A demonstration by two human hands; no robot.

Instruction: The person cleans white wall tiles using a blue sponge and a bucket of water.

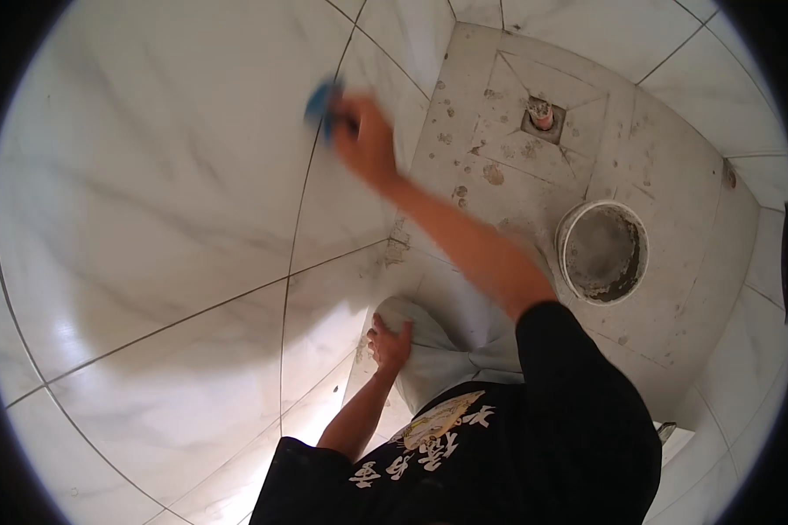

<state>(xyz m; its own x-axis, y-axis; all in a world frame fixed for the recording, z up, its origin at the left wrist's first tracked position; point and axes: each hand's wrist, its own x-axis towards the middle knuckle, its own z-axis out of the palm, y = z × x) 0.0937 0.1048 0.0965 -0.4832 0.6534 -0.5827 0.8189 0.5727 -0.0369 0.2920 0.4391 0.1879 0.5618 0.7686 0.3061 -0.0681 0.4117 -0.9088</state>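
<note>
My right hand point(364, 138) is raised to the marbled wall tiles point(193, 114), closed around a small blue tool point(321, 105). Motion blurs the tool, and its exact kind cannot be made out. It overlaps a dark vertical joint line between two tiles in this view. Lower down, my left hand point(389, 343) rests on my bent knee in light grey trousers point(438, 350), its thumb apart from the fingers and nothing in it.
On the stained floor point(517, 192) to the right stands a white bucket point(602, 252) with greyish contents and a dirty inner wall. Farther back, a pipe stub point(541, 114) sits in a square floor recess. Tiled walls surround the small space.
</note>
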